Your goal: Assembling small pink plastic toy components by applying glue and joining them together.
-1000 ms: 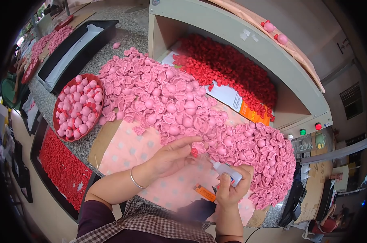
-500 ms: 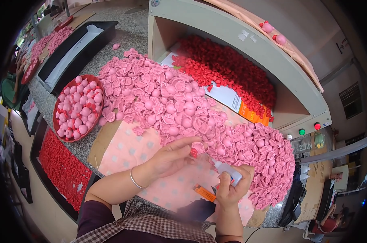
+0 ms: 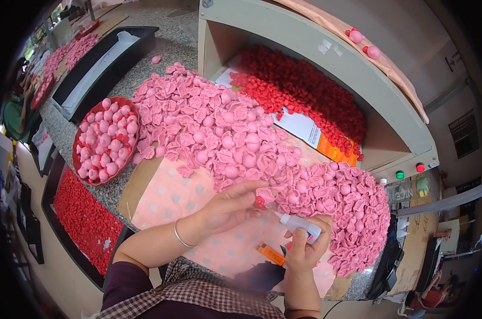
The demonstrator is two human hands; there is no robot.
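Pink petal at glue bottle tip

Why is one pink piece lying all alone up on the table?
One pink piece sits by itself on the grey stone table, apart from the big pink pile. It looks strayed. Two pink balls also rest loose atop the shelf.

At your far left, a round red tray of pink balls sits on the speckled worktop. Beyond it lies a black tray. Red pieces fill the open shelf far right.
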